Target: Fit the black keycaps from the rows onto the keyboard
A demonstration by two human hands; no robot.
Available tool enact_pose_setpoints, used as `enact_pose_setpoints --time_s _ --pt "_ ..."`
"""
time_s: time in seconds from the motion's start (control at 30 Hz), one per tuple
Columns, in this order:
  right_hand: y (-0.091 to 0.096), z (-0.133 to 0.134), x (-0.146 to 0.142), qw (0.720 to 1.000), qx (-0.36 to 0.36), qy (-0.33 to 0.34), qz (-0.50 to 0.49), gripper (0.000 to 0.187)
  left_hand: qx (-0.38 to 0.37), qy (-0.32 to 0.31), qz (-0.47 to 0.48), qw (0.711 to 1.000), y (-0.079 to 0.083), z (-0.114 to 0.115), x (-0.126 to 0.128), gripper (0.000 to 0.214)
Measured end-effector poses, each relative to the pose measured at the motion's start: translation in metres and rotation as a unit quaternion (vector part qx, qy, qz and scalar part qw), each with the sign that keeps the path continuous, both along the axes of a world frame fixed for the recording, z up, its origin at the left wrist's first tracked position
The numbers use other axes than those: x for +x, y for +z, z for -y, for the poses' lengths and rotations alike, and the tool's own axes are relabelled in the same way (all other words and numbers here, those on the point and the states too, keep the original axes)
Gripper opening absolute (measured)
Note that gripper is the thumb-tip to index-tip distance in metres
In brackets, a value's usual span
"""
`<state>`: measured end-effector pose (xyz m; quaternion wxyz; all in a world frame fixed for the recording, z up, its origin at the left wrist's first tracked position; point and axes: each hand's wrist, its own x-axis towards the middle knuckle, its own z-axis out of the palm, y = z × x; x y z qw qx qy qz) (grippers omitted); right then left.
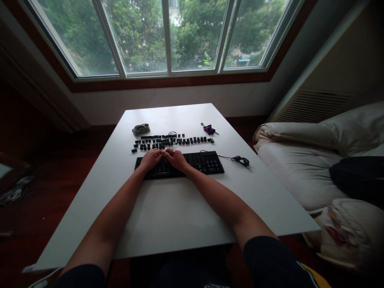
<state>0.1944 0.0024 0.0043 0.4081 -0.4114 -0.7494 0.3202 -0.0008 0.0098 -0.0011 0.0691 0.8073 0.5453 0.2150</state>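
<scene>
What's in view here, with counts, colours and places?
Keyboard: one, black, under hands
Keycaps: many, black, beyond keyboard
Cable: one, black, right of keyboard
Rag: one, grey, table's far left
Bundle: one, purple, table's far right
Table: one, white, centre
Sofa: one, cream, right
Unclear item: one, dark, on sofa
Window: one, white, beyond table
Trees: several, green, outside
Floor: one, dark red, below
Cords: several, pale, floor at left
Left hand: one, bare, on keyboard
Right hand: one, bare, on keyboard
Sleeves: two, dark, bottom

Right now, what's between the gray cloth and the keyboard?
Loose black keycaps lie between the gray cloth and the keyboard, as the head view shows.
</scene>
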Motion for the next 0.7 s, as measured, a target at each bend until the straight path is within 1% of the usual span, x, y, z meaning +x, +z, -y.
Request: enact_pose_setpoints --time_s 0.13,0.33,0.7 --pt "0.0011 0.0003 -0.0001 1.000 0.012 0.000 0.008 0.037 0.000 -0.001 -0.002 1.000 -0.0009 -0.0011 -0.0009 0.024" --pt "0.0007 0.0003 -0.0008 1.000 0.008 -0.004 0.012 0.036 -0.002 0.008 -0.008 1.000 -0.0020 -0.0030 -0.0008 0.022" --pt "0.0047 0.0027 -0.0004 1.000 0.006 -0.001 0.011 0.035 -0.007 0.001 -0.005 1.000 -0.0004 -0.0026 -0.0018 0.025"
